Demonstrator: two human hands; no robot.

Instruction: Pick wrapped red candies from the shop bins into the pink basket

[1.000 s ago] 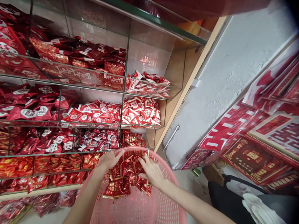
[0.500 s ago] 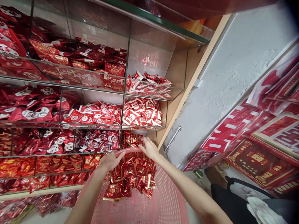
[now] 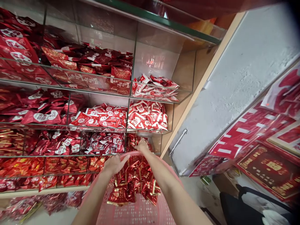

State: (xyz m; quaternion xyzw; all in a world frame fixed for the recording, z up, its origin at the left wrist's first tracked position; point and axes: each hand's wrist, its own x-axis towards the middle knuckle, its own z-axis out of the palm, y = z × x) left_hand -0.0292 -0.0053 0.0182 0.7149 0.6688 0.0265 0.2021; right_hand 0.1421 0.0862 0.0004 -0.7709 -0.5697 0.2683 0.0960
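Observation:
My left hand (image 3: 114, 164) is closed on the rim of a pink plastic basket (image 3: 161, 215) with perforated sides, its thumb lying along the top edge. Inside, against the far wall, rests a heap of shiny red-and-gold wrapped sweets (image 3: 133, 184). My right hand (image 3: 142, 145) reaches over the rim into the shelf compartment at the lower right. It is at the red-and-gold packets (image 3: 131, 140) there, which look like those in the basket. Its fingertips are partly hidden, so whether they grip a packet does not show.
Glass-fronted shelves hold red packets (image 3: 103, 115) in divided compartments. A glass shelf edge (image 3: 161, 20) crosses above. At the right are a wooden side panel (image 3: 182, 115), a grey wall (image 3: 225, 81), red decorations (image 3: 236, 134) and a black chair (image 3: 232, 203).
My right hand has moved from near the basket rim further into the compartment, its fingers turned inward. My left hand stays on the rim. The view has shifted slightly left.

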